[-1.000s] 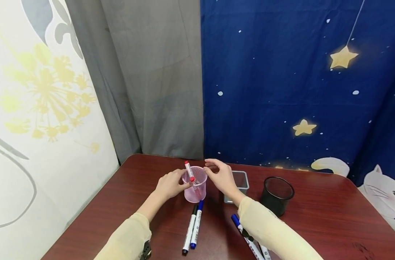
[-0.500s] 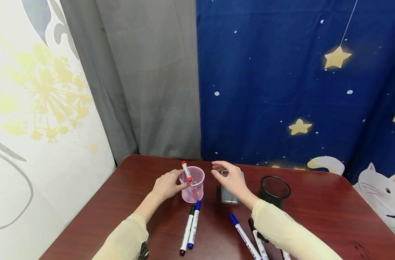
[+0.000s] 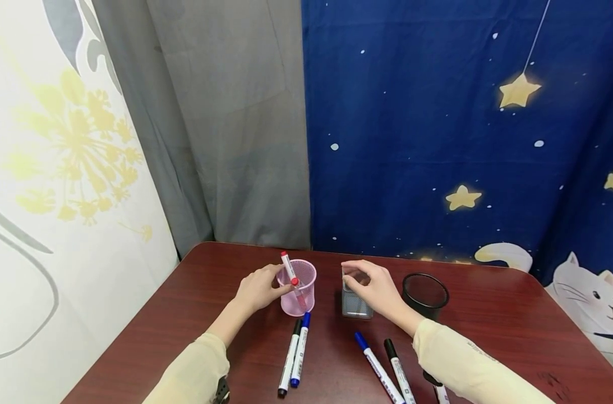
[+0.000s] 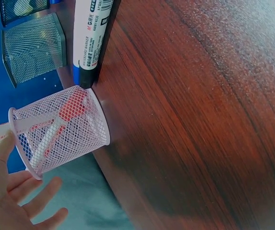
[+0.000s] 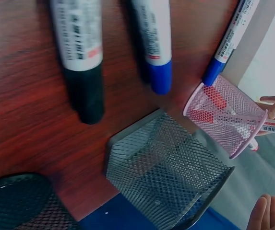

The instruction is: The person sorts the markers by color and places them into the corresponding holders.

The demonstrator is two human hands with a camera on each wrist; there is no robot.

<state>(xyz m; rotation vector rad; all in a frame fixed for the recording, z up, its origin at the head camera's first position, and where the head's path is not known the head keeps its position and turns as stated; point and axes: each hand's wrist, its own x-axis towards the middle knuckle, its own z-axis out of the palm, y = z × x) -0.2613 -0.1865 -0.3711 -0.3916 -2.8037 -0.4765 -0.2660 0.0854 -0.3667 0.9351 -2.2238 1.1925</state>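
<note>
My left hand (image 3: 259, 289) holds the rim of a pink mesh pen cup (image 4: 79, 139), its thumb on the near side and its lower fingers spread. Red-capped whiteboard markers (image 3: 289, 266) lean inside the cup. My right hand (image 3: 379, 289) hovers with relaxed, curved fingers by the top of a grey square mesh pen holder (image 3: 356, 306). In the right wrist view, those fingertips (image 5: 271, 211) stand apart from the grey holder and hold nothing. The grey holder's mesh (image 5: 166, 163) shows no markers inside.
A round black mesh pen cup (image 3: 429, 310) stands right of the grey holder. A black marker (image 3: 289, 362) and a blue marker (image 3: 300, 353) lie before the pink cup. Another blue marker (image 3: 379, 367), another black marker (image 3: 399, 370) and a partly hidden marker (image 3: 441, 394) lie nearer the right arm.
My right hand has moved right, from beside the pink cup to the grey holder, uncovering markers under the forearm. My left hand stays on the pink cup.
</note>
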